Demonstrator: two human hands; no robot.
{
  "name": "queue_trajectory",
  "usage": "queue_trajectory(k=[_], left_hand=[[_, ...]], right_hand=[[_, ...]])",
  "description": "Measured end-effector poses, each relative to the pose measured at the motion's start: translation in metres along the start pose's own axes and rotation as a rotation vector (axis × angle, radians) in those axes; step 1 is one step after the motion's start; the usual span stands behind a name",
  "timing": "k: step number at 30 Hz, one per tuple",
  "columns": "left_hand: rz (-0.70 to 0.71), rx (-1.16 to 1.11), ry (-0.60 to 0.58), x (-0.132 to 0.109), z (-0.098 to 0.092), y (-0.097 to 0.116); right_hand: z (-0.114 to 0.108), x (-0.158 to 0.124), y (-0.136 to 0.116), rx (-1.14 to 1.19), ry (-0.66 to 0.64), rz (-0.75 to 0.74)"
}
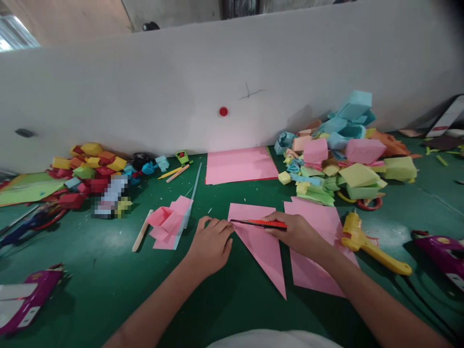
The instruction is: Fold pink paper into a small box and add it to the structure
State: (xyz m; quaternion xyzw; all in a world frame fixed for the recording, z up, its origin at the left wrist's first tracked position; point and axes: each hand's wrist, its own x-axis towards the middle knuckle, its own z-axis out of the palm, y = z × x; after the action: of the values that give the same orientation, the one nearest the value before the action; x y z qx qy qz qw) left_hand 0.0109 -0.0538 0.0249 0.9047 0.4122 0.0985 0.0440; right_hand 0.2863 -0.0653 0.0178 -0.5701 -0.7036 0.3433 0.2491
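Pink paper piece, tapering to a point, lies on the dark green bench between the two hands, its straight top edge facing away from the person and its narrow tip reaching back toward the body, between the forearms. The left hand is palm down just at the paper's upper left edge, fingers together and bent, fingertips close to the blade end; whether it pinches or only presses the paper, I cannot tell. The right hand is closed around the handle of a slim red-and-black cutter, over the paper's upper right side. The cutter lies across the upper part of the paper, its thin dark end pointing left toward the left fingertips.

Just right of this piece, partly under the right forearm, are overlapping flat pink sheets. Beyond the hands, a stack of pink rectangular paper sits against the white upright panel. Left of the left hand are a folded pink paper form with a pale blue edge and a flat wooden stick. A yellow glue gun rests to the right of the right forearm. Farther back, a heap of pastel folded paper shapes stands on the right, and a cluster of red, yellow and orange paper shapes on the left.
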Motion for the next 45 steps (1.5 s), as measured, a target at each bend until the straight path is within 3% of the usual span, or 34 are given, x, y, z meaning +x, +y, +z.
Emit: queue_trajectory(k=[45], left_hand=[[-0.019,-0.022,0.013,-0.0021,0.0002,-0.0003]], right_hand=[[-0.0073,-0.0062,0.0034,-0.083,0.039,0.007]])
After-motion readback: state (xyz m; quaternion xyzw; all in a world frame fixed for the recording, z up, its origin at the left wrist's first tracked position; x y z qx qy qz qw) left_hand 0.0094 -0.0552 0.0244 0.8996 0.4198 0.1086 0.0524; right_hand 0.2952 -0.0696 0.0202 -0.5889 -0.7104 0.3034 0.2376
